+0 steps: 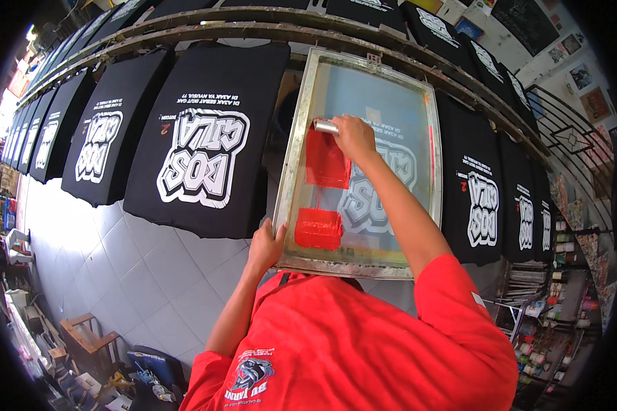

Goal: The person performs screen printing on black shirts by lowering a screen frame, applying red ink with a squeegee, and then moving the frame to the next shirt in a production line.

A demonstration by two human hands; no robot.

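Red ink [319, 229] lies inside the frame [349, 267]; left hand [267, 244] holds its side, right hand [354, 139] a squeegee [327, 127].

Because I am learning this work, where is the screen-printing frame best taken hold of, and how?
Probably by the left rail of the frame, near its lower end, from the left: the rail is narrow, and red ink lies on the mesh inside.
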